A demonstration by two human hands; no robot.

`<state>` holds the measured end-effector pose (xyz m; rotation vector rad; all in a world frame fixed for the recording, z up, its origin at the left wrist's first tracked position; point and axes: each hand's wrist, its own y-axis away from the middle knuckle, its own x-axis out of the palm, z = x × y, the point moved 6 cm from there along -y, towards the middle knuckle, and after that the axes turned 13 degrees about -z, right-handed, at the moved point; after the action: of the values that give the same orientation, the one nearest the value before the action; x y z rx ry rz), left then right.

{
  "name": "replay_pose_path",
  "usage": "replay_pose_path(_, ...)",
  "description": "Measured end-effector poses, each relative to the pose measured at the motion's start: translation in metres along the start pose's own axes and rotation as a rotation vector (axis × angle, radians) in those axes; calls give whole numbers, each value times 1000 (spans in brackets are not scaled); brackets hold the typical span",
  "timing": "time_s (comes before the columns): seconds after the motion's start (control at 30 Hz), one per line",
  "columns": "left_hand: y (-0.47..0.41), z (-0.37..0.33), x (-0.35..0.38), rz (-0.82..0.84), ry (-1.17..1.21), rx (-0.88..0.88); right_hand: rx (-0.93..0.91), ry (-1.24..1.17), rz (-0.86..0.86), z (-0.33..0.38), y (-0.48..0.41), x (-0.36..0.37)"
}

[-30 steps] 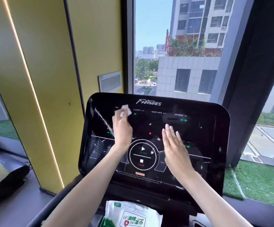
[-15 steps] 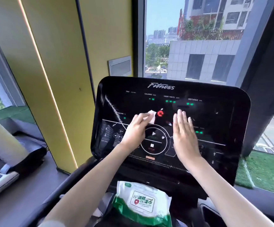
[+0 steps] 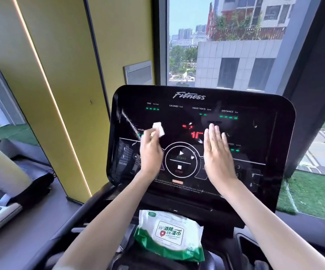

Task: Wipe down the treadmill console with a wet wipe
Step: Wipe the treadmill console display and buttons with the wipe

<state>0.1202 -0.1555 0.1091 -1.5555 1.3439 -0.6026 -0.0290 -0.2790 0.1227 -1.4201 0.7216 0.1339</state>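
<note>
The black glossy treadmill console [image 3: 259, 98] fills the middle of the view, with green readouts and a round start/stop dial. My left hand [image 3: 150, 152] grips a small folded white wet wipe [image 3: 158, 129] and holds it against the left-centre of the screen, near the incline label. My right hand [image 3: 217, 152] lies flat on the screen to the right of the dial, fingers straight and together, holding nothing. White smears and specks show on the glass.
A green-and-white pack of wet wipes [image 3: 169, 234] rests in the tray below the console. A yellow wall panel [image 3: 64, 75] stands to the left, a large window [image 3: 225, 45] behind. Another treadmill [image 3: 11, 191] with a person's leg on it sits far left.
My left hand swept the wipe from the upper left of the screen down toward the centre, then back left. My right hand stayed flat on the screen. Red digits have lit up.
</note>
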Motion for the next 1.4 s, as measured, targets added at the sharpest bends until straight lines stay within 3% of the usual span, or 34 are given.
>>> replay_pose_path(0.07,15,-27,14,196,67,306,26,-15,4,1,-1,1)
replay_pose_path(0.13,7,-29,16,261,123,358,24,-25,4,0,-1,1)
replay_pose_path(0.17,-6,-22,14,200,126,271,19,-24,4,0,-1,0)
replay_pose_path(0.27,-39,6,6,-78,52,-259,10,-19,2,0,0,-2)
replay_pose_path(0.3,-40,2,7,-120,7,-340,10,-19,2,0,0,-2)
replay_pose_path(0.37,-31,-31,16,-82,-31,-163,12,-18,6,-1,0,-2)
replay_pose_path(0.43,-2,-67,32,148,49,252,5,-19,8,-3,-1,-2)
replay_pose_path(0.5,3,-67,36,271,105,452,-9,-26,7,-6,-2,-3)
replay_pose_path(0.53,-9,-56,35,223,118,383,-12,-29,9,-7,-2,-3)
replay_pose_path(0.63,-45,-23,23,-57,63,-172,-7,-39,27,-5,-1,-4)
replay_pose_path(0.67,-47,-31,22,-80,27,-195,-5,-38,30,-4,-1,-4)
replay_pose_path(0.7,-45,-50,25,-41,12,-67,-5,-36,31,-3,-1,-3)
replay_pose_path(0.8,-9,-89,36,221,74,596,-17,-26,32,-6,-2,-3)
replay_pose_path(0.83,-13,-82,35,226,66,650,-20,-27,32,-8,-3,-4)
replay_pose_path(0.87,-25,-70,34,175,52,562,-20,-29,34,-8,-3,-4)
replay_pose_path(0.93,-46,-45,25,-9,29,174,-16,-25,40,-8,-3,-4)
replay_pose_path(0.97,-47,-44,22,-53,14,73,-13,-23,44,-7,-3,-4)
replay_pose_path(1.0,-45,-53,23,-41,-5,119,-11,-22,49,-7,-2,-4)
replay_pose_path(1.1,-14,-79,35,230,29,673,-9,-19,58,-7,-3,-3)
replay_pose_path(1.13,-17,-74,33,259,31,737,-10,-20,59,-8,-3,-2)
replay_pose_path(1.17,-27,-65,31,219,19,673,-11,-19,56,-8,-3,-2)
replay_pose_path(1.27,-58,-32,23,-41,15,57,-15,-6,40,-7,-2,-3)
replay_pose_path(1.3,-58,-37,22,-80,11,-19,-16,1,39,-6,-2,-3)
replay_pose_path(1.33,-55,-49,26,-50,14,35,-16,5,41,-6,-2,-2)
replay_pose_path(1.4,-33,-78,37,147,76,405,-18,3,45,-6,-2,-2)
